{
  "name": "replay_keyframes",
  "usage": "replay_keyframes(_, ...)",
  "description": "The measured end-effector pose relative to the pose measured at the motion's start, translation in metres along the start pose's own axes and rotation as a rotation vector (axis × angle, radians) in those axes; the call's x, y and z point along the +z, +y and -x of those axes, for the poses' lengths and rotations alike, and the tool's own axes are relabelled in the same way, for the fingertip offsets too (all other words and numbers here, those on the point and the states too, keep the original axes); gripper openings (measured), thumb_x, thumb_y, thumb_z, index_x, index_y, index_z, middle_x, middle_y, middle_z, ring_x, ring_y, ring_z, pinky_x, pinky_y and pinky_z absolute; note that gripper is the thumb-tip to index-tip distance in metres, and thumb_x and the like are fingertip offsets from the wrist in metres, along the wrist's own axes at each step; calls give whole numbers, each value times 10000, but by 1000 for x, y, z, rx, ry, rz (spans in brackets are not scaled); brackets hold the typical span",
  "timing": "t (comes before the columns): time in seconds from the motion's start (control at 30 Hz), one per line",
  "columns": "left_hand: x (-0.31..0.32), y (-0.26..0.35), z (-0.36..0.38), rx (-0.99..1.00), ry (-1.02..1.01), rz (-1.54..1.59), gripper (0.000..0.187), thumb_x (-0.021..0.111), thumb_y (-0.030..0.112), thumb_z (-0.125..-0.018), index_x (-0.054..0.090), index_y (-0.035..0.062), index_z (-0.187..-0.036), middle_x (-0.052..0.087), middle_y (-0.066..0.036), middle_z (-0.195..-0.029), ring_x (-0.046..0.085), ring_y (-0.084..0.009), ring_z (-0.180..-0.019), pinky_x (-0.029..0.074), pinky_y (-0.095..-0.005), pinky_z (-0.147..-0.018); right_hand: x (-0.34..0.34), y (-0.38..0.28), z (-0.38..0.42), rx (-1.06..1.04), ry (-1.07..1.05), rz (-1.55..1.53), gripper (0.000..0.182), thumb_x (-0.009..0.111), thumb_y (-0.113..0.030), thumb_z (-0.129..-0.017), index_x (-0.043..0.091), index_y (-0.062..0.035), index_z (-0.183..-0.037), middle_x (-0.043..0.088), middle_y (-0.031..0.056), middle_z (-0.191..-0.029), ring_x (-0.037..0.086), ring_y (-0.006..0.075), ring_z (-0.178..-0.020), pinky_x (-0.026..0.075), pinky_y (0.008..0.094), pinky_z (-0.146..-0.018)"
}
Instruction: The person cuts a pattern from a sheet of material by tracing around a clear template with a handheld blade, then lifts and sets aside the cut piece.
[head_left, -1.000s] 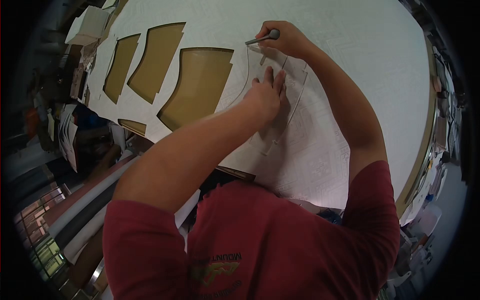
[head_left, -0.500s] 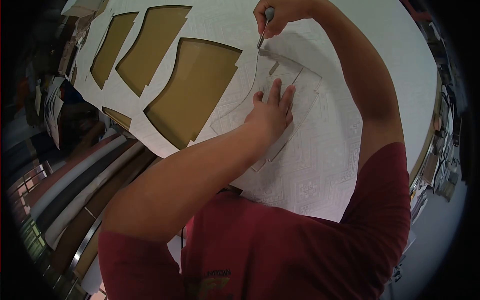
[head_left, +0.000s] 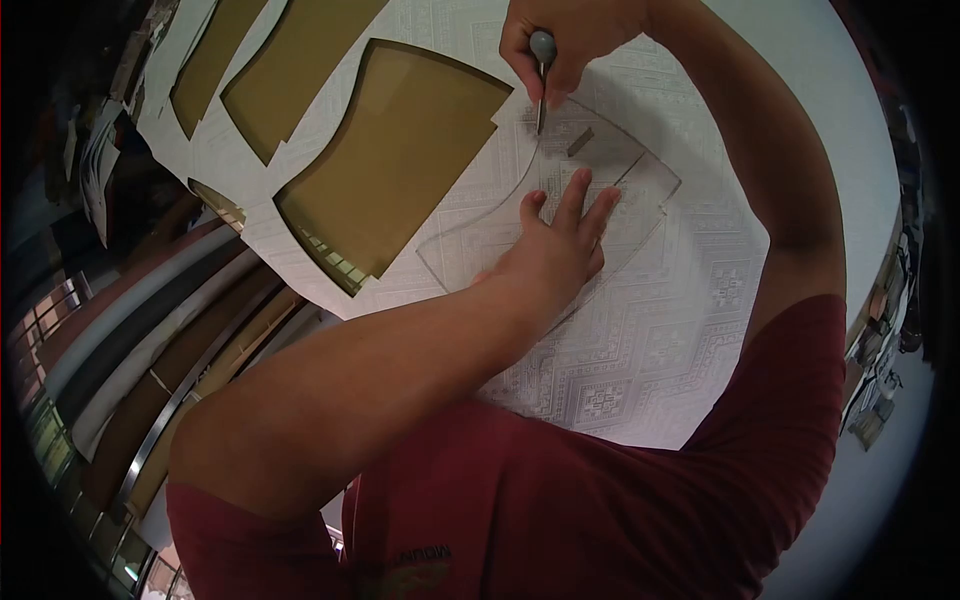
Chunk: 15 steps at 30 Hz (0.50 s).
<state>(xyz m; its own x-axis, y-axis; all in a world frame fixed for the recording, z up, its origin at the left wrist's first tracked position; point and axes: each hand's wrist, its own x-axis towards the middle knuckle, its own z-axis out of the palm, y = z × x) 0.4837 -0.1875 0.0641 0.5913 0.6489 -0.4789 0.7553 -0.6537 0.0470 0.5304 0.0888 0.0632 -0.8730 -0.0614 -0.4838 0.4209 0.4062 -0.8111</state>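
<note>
My left hand (head_left: 560,245) lies with fingers spread on a clear template (head_left: 470,235), pressing it flat against a white embossed sheet (head_left: 690,330). In my right hand (head_left: 595,35), near the template's far edge, is a slim craft knife (head_left: 543,47) with a grey rounded end. Its thin metal tip points down and meets the template's curved left edge near the top corner. A small brownish strip (head_left: 580,141) shows on the template, ahead of my left fingertips. My left forearm hides part of the template's near end.
Left of the template, the sheet has several curved cut-out openings with a brownish-gold surface (head_left: 395,150) showing through. Rolls of material (head_left: 150,330) are stacked at the lower left, below the table edge. Assorted items (head_left: 875,400) lie beyond the right edge.
The knife tip has moved a little along the template's curved edge, toward me. My left hand stays spread on the template. The whole view has shifted slightly.
</note>
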Motion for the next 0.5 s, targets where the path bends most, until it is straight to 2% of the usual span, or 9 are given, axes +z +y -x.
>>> replay_keyframes(0.17,2,3,-1,-26,10,7,516,603,172,-988,519,75,-1489,116,-233,-1743,201,-512,-1568,485,-634,-1060,48,-55,-6,3,-95,57,117,823,-45,-825,749,-22,-913,733,32,-839,679,119,-793,550,298,-752)
replay_keyframes(0.23,7,3,0,-39,88,4,513,607,203,-989,533,99,-1486,139,-216,-1745,218,-501,-1567,475,-662,-1048,57,-61,-2,11,-114,74,117,823,-43,-823,748,-23,-911,732,32,-836,678,119,-793,548,301,-753)
replay_keyframes(0.3,3,0,-1,-38,51,53,505,592,203,-1001,530,110,-1494,151,-212,-1743,223,-481,-1571,437,-636,-1099,76,-66,5,48,53,34,122,835,-43,-808,750,-26,-894,730,32,-830,684,120,-783,549,301,-726)
replay_keyframes(0.37,0,4,-2,-31,9,103,498,577,204,-1012,526,120,-1501,163,-207,-1742,228,-461,-1576,400,-610,-1150,98,-63,10,32,106,-48,127,836,-49,-805,750,-33,-897,731,35,-829,688,122,-778,548,300,-720)
replay_keyframes(0.43,-1,9,-7,-262,4,478,474,538,176,-1033,525,117,-1503,183,-185,-1742,243,-406,-1582,296,-520,-1248,116,-71,14,15,171,-123,133,838,-55,-802,751,-39,-901,731,39,-829,691,125,-774,546,300,-714)
replay_keyframes(0.47,-5,7,-10,-259,11,476,474,538,176,-1033,525,117,-1503,183,-185,-1742,243,-406,-1582,296,-520,-1248,126,-80,14,34,222,-168,130,832,-56,-808,750,-40,-908,735,42,-834,694,129,-782,546,304,-720)
replay_keyframes(0.5,-17,1,-10,-103,-149,309,501,543,183,-1026,503,110,-1520,214,-179,-1732,258,-385,-1578,260,-494,-1266,134,-86,10,51,275,-214,127,826,-57,-815,750,-41,-916,738,45,-839,697,133,-790,546,308,-725)
